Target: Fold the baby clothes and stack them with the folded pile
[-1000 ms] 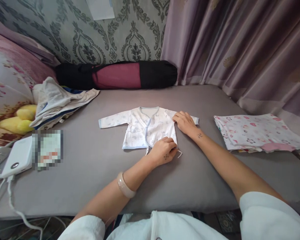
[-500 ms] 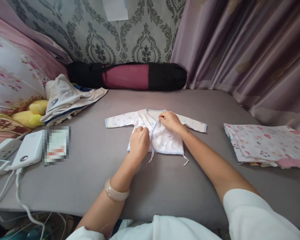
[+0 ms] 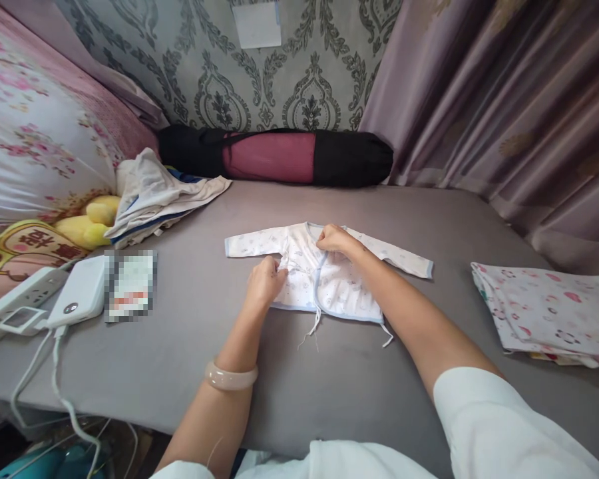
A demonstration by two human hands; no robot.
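At centre frame, my right hand (image 3: pixel 333 238) pinches the shirt (image 3: pixel 294 286) near its neckline; my left hand (image 3: pixel 265 283) curls at its side, hold unclear. Spreading looks mostly done, sleeves (image 3: pixel 252 243) outstretched, front (image 3: pixel 342 293) lapped, ties (image 3: pixel 318 318) left loose.

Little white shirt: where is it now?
In the head view, the little white shirt lies centrally on the grey sheet, left of the folded floral cloth.
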